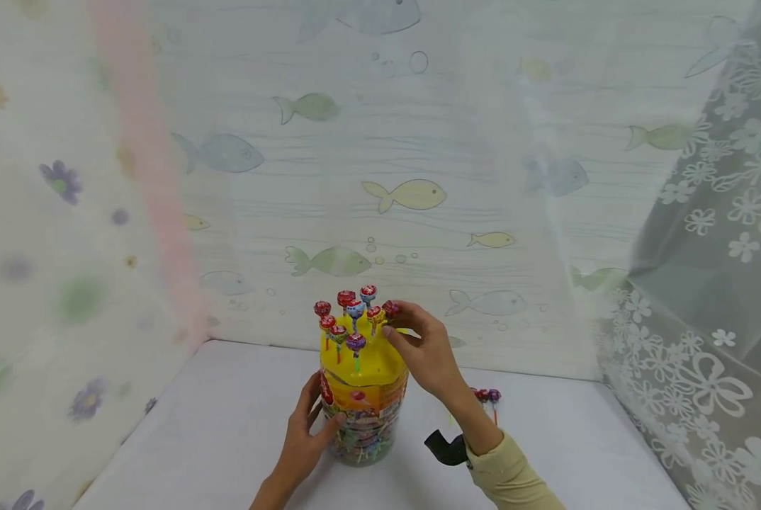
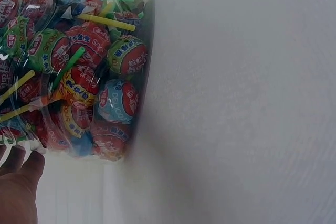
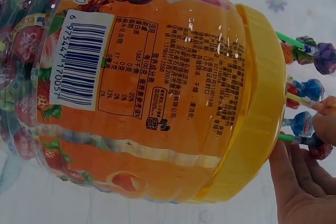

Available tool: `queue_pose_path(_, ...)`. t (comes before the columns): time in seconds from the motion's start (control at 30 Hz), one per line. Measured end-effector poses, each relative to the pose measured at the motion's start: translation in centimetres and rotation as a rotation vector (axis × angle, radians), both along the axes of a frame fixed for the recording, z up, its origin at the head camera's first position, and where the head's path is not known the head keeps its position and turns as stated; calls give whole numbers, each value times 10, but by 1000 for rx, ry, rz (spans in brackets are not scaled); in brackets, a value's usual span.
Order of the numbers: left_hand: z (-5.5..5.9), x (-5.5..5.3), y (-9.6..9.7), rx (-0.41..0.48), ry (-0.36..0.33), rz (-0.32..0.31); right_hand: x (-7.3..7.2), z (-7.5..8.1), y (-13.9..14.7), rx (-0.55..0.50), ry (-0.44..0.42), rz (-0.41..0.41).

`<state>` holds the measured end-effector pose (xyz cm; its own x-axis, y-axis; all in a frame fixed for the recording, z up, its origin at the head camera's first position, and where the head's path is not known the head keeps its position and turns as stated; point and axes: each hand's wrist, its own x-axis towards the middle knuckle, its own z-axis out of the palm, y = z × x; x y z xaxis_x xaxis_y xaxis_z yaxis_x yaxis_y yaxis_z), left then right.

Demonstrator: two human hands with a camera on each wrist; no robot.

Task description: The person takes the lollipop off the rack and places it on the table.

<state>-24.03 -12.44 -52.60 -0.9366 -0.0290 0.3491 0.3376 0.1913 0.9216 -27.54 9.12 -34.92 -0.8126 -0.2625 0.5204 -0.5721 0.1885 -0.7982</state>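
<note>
A big clear plastic jar [image 1: 368,432] full of wrapped lollipops stands upright on the table, with an orange label [image 3: 173,77] round its upper part. Several lollipops stick up from its yellow lid [image 1: 377,365], their sticks set into it. My left hand [image 1: 302,435] grips the jar's left side, thumb toward the front; in the left wrist view its fingertips [image 2: 34,161] are at the clear wall. Over the lid's right edge my right hand [image 1: 428,350] pinches a dark red and purple lollipop [image 1: 390,308], whose green stick [image 3: 286,137] meets the lid.
More lollipops [image 1: 494,397] are on the white table [image 1: 227,425] to the right, partly behind my right forearm. A black curved piece [image 1: 446,448] sits at the right wrist. Fish-printed sheeting [image 1: 412,195] rises behind the table, with flowered curtains [image 1: 712,389] at the sides.
</note>
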Motion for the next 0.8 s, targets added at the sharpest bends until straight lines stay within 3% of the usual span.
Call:
queue_pose_path(0.47,-1,0,0,-6,21,15,-7,3,-6,-155,125,-36)
queue_pose_path(0.8,-2,0,1,3,6,21,-2,-4,-1,-216,156,-65)
